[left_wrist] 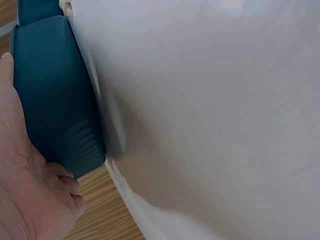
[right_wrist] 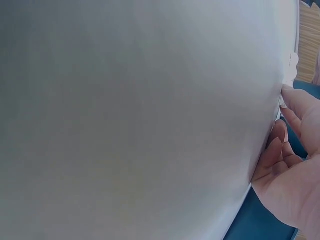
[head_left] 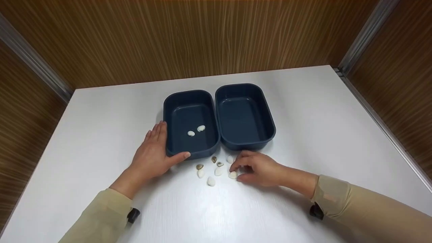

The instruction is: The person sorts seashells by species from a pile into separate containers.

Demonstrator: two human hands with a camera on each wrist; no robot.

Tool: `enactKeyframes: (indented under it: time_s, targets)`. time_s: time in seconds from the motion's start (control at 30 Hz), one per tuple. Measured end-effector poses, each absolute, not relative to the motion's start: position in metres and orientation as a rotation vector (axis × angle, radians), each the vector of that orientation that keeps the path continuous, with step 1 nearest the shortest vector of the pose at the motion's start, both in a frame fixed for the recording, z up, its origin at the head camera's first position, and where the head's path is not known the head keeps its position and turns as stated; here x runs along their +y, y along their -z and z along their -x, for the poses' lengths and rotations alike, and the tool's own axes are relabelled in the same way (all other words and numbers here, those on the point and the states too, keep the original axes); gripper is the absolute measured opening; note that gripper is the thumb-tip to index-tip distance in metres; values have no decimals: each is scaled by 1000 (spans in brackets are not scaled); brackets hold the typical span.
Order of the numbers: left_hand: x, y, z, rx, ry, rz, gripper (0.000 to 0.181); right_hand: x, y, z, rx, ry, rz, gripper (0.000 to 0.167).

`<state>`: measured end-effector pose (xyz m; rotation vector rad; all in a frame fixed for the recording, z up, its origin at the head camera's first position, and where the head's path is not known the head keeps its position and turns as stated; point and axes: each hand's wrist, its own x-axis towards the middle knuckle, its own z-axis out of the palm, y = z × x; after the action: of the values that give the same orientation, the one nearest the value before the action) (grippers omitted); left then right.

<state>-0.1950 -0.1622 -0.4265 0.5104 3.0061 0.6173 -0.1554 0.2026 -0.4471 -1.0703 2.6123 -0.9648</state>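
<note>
1. The step in hand looks like picking up a shell to sort it. The right hand (head_left: 256, 167) has its finger and thumb on two sides of a white shell (head_left: 233, 175), low and just right of the middle of the head view. It seems to be pinching it, but the shell is so small there that I can't be sure how tight the pinch is.

2. The left hand (head_left: 152, 152) is spread, with its fingers flat along the side of the left tub (head_left: 189, 116) and its thumb by the near rim.

3. Two small shells (head_left: 201, 128), both white, lie in the left tub, so I think the pinched one may go there too. The next move calls for a good grip, then a lift over the rim.

4. Brown shells (head_left: 199, 166) lie near other white ones on the tabletop (head_left: 303, 118). They might be meant for the right tub (head_left: 240, 118).

5. The right wrist view cuts off part of the right hand at the right edge, and the pinched shell can't be made out there. The left wrist view shows mostly tub wall and tabletop.
</note>
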Motion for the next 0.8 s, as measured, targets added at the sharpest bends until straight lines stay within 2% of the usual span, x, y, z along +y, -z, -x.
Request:
enactKeyframes:
  time_s: [0.33, 0.8]
  targets:
    - [-162, 426, 196, 3008, -615, -512, 130, 202, 447, 155, 2611, 970, 1085, 25]
    - [-162, 425, 194, 3000, -621, -505, 130, 193, 445, 148, 2548, 1032, 1246, 29]
